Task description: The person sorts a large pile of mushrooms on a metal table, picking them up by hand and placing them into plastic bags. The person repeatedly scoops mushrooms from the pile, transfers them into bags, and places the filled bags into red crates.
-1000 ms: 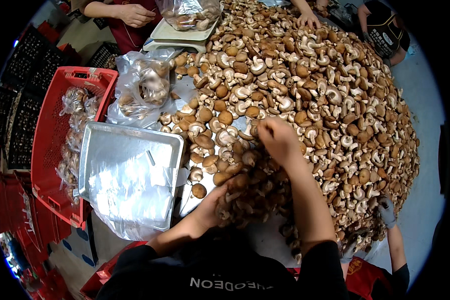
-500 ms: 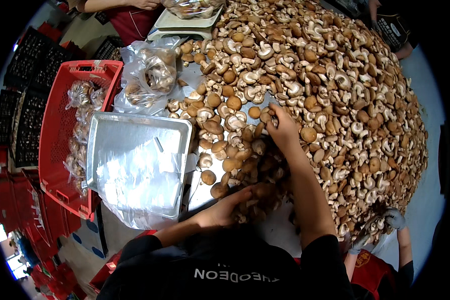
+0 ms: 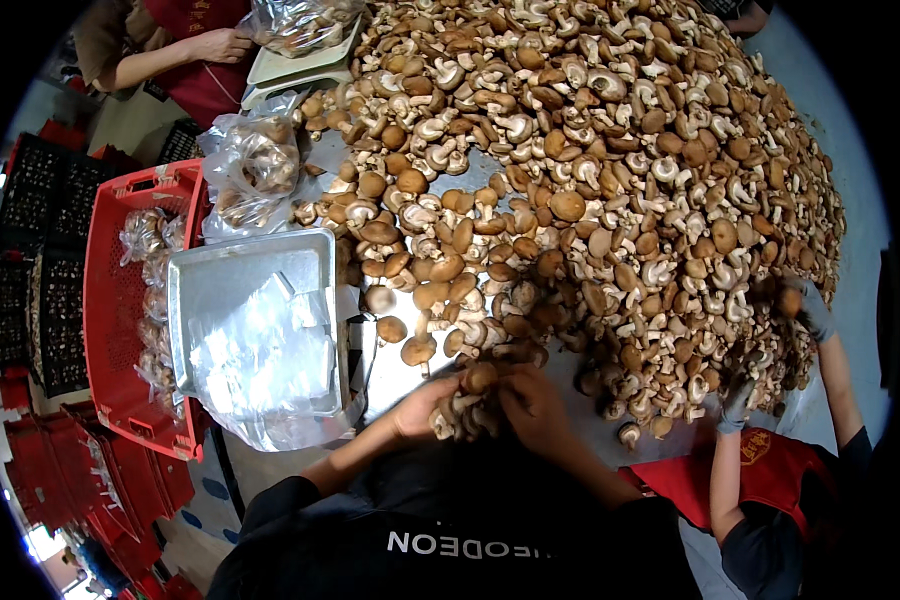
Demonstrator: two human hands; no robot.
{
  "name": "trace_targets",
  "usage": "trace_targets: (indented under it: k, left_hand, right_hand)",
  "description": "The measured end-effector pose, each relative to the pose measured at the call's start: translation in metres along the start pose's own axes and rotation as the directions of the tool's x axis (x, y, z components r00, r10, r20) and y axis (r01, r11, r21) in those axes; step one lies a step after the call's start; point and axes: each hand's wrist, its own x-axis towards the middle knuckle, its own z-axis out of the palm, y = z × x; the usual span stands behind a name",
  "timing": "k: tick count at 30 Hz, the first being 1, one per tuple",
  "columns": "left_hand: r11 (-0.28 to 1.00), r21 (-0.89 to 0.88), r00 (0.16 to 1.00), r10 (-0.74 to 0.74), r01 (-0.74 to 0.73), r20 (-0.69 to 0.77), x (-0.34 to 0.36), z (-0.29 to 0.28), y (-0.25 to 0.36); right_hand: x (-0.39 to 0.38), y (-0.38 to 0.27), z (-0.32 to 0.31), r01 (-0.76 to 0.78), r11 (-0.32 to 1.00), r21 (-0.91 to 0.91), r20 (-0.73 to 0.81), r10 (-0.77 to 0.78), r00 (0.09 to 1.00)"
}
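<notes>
Close to my body, at the table's near edge, my left hand (image 3: 423,408) is closed around a cluster of shiitake mushrooms (image 3: 463,415), pale stems and undersides showing. My right hand (image 3: 532,405) is at the cluster's right side, fingers curled in against a brown-capped mushroom (image 3: 480,377). Shadow partly hides those fingertips. Just beyond both hands, loose shiitake mushrooms (image 3: 445,268) lie scattered on the metal table, joining a large mushroom heap (image 3: 660,190) on the right.
To the left are a metal tray (image 3: 198,330) with clear plastic bags (image 3: 260,345) and a red crate (image 3: 107,330) of bagged mushrooms. Filled bags (image 3: 260,160) and a scale (image 3: 305,65) stand farther back. Co-workers' hands show at the scale and, gloved (image 3: 815,312), at the heap's right.
My right hand has come back from the scattered mushrooms to my left hand, which now holds the cluster nearer my body. The view has shifted; the co-worker at lower right has reached into the heap.
</notes>
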Motion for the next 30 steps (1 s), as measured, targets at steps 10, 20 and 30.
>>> trace_targets:
  k: [10, 20, 30]
  left_hand:
    - [0.988, 0.114, 0.97, 0.129, -0.107, -0.207, -0.028, -0.006, -0.012]
    - [0.974, 0.03, 0.951, 0.226, -0.225, -0.211, -0.078, 0.014, -0.013]
    - [0.983, 0.079, 0.963, 0.177, -0.165, -0.201, -0.103, 0.037, -0.035]
  right_hand:
    - [-0.043, 0.053, 0.002, -0.2, 0.948, -0.249, 0.197, 0.252, 0.948]
    - [-0.055, 0.073, 0.018, -0.086, 0.962, -0.259, 0.011, 0.092, 0.996]
    - [-0.057, 0.081, 0.048, 0.297, 0.873, -0.387, 0.061, -0.297, 0.953]
